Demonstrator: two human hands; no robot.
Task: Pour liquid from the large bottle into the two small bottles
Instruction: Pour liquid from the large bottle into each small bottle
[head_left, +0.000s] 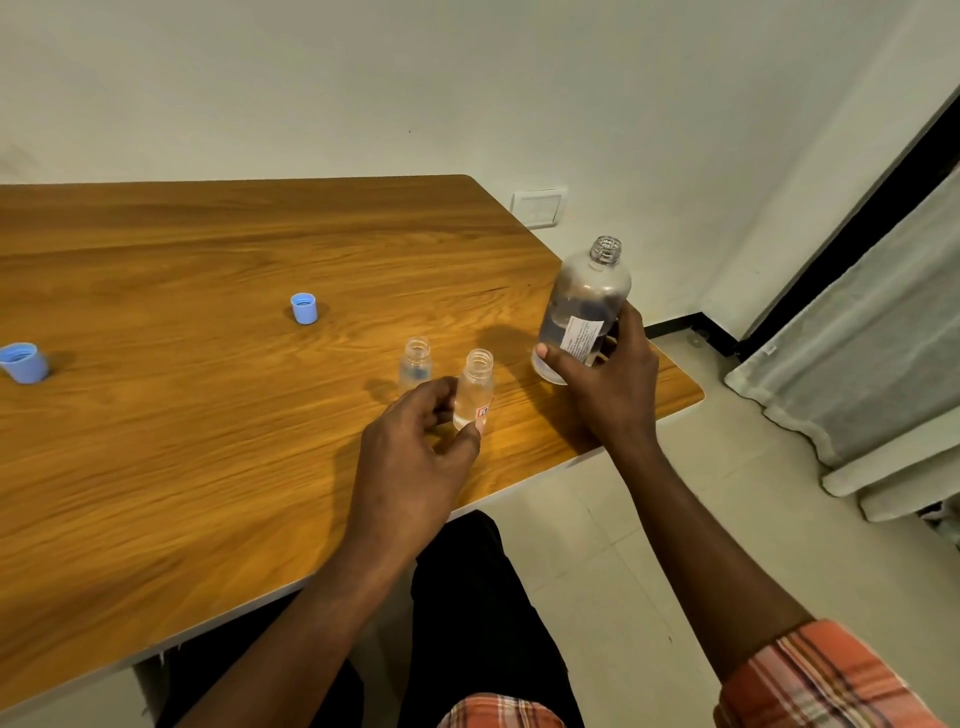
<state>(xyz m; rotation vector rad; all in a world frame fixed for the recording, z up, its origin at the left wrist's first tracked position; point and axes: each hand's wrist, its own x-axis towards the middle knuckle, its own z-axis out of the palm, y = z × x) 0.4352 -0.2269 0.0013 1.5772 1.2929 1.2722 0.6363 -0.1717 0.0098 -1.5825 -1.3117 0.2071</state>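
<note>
Along the right edge of a wooden table (208, 249), a seated person works with uncapped bottles; the large bottle (584, 296), clear with a white label and liquid in its lower part, stands close to that edge with its open neck leaning slightly away from the person; whether its base touches the wood cannot be told; the right hand (608, 379) grips its lower half, thumb across the near side and fingers wrapped round the far side; the left hand (410, 457) reaches in from the near edge, fingers and thumb curled round the bottom of the nearer small bottle (475, 384), which stands upright with a little clear liquid inside and a red-and-blue label; the farther small bottle (415, 364) stands upright just beside it on the left, apart from both hands; a larger blue cap (23, 362) lies at the table's left edge, open side up; a smaller blue cap (304, 308) sits mid-table, well apart from the bottles.
</note>
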